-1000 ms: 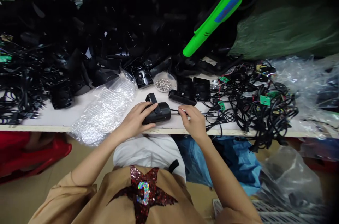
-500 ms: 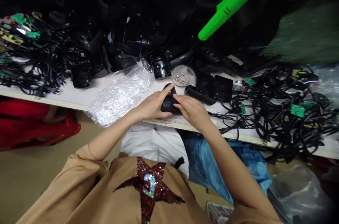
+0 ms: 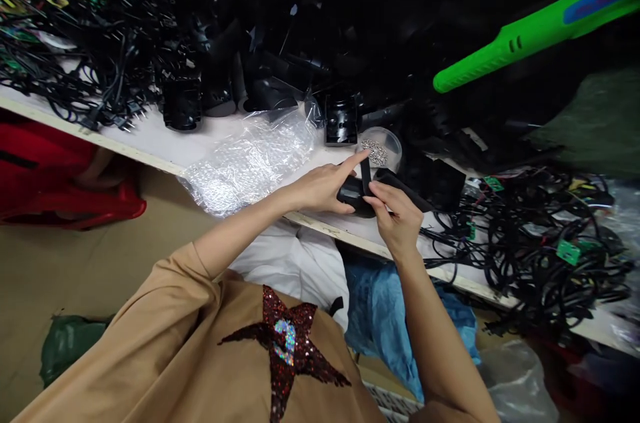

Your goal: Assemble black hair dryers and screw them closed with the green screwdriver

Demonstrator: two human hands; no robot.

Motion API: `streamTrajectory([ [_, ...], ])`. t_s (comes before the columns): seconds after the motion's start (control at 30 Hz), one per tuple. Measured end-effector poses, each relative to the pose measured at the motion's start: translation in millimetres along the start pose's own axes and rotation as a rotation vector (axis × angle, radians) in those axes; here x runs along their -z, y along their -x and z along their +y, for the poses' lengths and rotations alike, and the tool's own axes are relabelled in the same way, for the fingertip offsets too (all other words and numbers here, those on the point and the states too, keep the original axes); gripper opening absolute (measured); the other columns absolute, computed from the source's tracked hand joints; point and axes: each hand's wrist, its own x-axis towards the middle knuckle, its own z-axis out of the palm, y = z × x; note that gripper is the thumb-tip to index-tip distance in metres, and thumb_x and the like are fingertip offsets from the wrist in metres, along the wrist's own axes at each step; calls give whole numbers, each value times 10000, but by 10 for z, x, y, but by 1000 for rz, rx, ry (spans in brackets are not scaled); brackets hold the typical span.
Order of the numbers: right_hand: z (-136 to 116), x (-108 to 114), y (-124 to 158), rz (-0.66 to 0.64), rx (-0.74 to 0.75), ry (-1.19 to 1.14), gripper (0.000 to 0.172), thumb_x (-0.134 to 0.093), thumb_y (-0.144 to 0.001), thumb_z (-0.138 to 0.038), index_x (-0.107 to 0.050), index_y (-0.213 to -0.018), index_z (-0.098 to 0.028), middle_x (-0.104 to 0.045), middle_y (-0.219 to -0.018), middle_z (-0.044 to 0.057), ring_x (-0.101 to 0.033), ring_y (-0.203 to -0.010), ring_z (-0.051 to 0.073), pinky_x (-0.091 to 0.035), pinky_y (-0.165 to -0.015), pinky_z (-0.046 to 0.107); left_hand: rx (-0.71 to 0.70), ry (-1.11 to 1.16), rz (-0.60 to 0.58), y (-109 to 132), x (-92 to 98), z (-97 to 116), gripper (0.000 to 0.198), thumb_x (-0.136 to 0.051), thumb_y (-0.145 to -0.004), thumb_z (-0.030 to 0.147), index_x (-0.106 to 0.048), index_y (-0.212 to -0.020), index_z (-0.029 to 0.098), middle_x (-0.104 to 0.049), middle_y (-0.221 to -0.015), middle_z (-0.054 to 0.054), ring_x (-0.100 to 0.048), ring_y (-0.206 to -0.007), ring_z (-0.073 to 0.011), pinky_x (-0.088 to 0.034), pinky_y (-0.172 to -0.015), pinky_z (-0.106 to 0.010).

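A black plastic housing (image 3: 353,194) lies near the table's front edge. My left hand (image 3: 327,188) grips its left side, thumb below and index finger stretched over the top. Between the thumb and fingers of my right hand (image 3: 396,210) is a flat black strip (image 3: 366,175), held upright against the housing's right part. Just behind sits a clear round tub (image 3: 394,142) with small metal screws (image 3: 375,151). An open black shell (image 3: 341,118) stands to the tub's left. Other black parts (image 3: 440,184) lie right of my right hand.
Bubble wrap (image 3: 250,160) covers the table (image 3: 150,143) left of my hands. Tangled black cables with green boards lie at far left (image 3: 100,70) and right (image 3: 525,230). A green-handled tool (image 3: 505,46) extends above the back right. A red stool (image 3: 100,203) stands left.
The view has turned and shifted, so the table slants more. My right hand has drawn slightly back from the housing, and more of the black strip shows between its fingers.
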Motion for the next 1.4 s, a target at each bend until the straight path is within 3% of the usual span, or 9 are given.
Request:
streamTrajectory([
  [0.1,3,3,-8,-13,-50,-22,166,-612,-806,-223,-693,-951,-224,-700,-978,55,-648,-930,193,-521,-848,368,-7,11,-4,8,0,-29,967,-646,-706,312,-14,-1431,210,-552,-1197,-114,-518,-1081,-244,-406,-880,-356],
  [0.27,-39,-8,5,-52,-109,-90,248,-619,-801,-221,-659,-1045,-241,-672,-1062,58,-615,-1010,189,-479,-917,385,-82,-41,-30,47,23,-59,810,-623,-753,296,-167,-1417,208,-430,-1353,-110,-456,-1156,-244,-361,-949,-355],
  [0.4,-124,-8,11,-67,-193,-126,265,-615,-802,-238,-650,-1064,-248,-653,-1093,63,-594,-1038,191,-460,-934,400,-76,-95,-46,76,25,-62,726,-617,-770,306,-265,-1393,185,-455,-1325,-107,-417,-1191,-245,-343,-974,-356],
  [0.7,-173,18,34,-140,-145,-111,333,-585,-817,-209,-595,-1148,-245,-581,-1219,79,-522,-1148,201,-395,-1006,426,-74,-157,-46,104,21,-53,733,-605,-784,362,-237,-1406,239,-441,-1325,-87,-414,-1186,-240,-346,-983,-370],
  [0.9,-5,212,-1,-77,-287,-5,198,-499,-864,-257,-652,-975,-199,-674,-1001,73,-614,-962,184,-474,-878,351,-59,-170,-78,94,72,-35,745,-591,-790,390,-207,-1414,259,-427,-1341,-82,-411,-1194,-249,-353,-984,-381],
  [0.97,107,329,-23,-186,-361,143,212,-470,-874,-272,-656,-931,-185,-685,-929,69,-628,-882,180,-480,-821,318,-49,-158,-89,91,95,-6,784,-594,-787,393,-156,-1424,260,-428,-1341,-92,-425,-1182,-257,-373,-962,-390],
  [1.03,197,416,-54,-428,-431,290,222,-454,-877,-259,-648,-944,-176,-683,-957,70,-624,-886,180,-462,-812,290,-29,-158,-95,92,102,29,817,-604,-780,398,-130,-1427,245,-452,-1307,-113,-456,-1147,-269,-406,-921,-399],
  [1.13,257,445,-128,-698,-494,395,206,-457,-869,-222,-654,-917,-186,-692,-942,58,-634,-867,180,-443,-753,254,12,-181,-73,101,73,70,790,-642,-748,394,-218,-1385,198,-493,-1234,-137,-501,-1089,-283,-438,-881,-417],
  [1.4,314,265,-291,-884,-470,441,149,-545,-805,-226,-682,-833,-176,-701,-832,109,-651,-823,231,-399,-648,254,-80,-222,24,182,-33,52,577,-663,-732,375,-362,-1187,183,-474,-1253,-138,-480,-1151,-284,-436,-935,-456],
])
